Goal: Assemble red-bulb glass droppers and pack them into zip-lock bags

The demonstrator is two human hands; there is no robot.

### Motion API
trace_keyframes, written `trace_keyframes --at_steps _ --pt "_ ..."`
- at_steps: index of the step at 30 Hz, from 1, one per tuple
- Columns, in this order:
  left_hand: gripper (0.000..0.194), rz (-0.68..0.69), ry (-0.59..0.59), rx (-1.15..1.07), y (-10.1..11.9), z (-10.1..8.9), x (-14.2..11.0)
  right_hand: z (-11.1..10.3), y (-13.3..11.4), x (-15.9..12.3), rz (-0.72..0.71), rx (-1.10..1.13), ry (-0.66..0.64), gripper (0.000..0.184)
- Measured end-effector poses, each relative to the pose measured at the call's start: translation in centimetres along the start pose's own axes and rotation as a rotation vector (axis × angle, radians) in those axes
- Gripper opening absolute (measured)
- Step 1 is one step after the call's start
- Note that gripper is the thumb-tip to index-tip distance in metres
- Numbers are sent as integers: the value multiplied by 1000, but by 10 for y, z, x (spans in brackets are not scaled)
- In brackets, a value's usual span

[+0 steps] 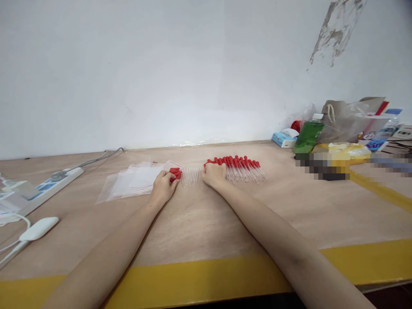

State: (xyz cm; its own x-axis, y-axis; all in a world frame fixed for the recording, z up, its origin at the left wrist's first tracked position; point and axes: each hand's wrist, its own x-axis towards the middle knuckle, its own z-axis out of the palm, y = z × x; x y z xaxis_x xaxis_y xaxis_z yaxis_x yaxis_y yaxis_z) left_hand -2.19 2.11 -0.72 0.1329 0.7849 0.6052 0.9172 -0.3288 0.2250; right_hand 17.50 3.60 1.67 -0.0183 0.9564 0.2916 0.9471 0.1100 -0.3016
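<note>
My left hand [163, 184] is closed, its fingers curled against several small red rubber bulbs [175, 171]. Just right of them, clear thin dropper tubes [190, 176] lie side by side in a row on the brown table covering. Beyond that row's right end rests my right hand [213, 172], fingers bent together; whatever they hold is hidden. Touching or close beside it is a row of droppers [242, 167], red bulbs toward the wall and clear tubes toward me. Part of this row sits behind the right hand.
Clear plastic bags [135, 180] lie left of the left hand. A power strip [48, 189] and a white plug-like device [40, 228] are farther left. At the right stand a green bottle [309, 135], a tissue pack [284, 139] and a yellow packet [346, 152]. Yellow tape [199, 279] edges the table.
</note>
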Motion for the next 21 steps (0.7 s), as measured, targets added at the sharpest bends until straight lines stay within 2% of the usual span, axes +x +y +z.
trace_keyframes --at_steps 5,11,17,21 --pt "14 26 1 60 3 -1 1 0 -19 6 53 53 -127 27" --pt "21 17 -68 193 12 -7 -1 0 -30 21 164 91 -288 37" --pt "25 -49 -136 332 17 -11 -2 -2 -34 23 197 98 -317 39" --pt "21 -49 -120 279 16 -10 -3 -8 -32 21 174 111 -304 37"
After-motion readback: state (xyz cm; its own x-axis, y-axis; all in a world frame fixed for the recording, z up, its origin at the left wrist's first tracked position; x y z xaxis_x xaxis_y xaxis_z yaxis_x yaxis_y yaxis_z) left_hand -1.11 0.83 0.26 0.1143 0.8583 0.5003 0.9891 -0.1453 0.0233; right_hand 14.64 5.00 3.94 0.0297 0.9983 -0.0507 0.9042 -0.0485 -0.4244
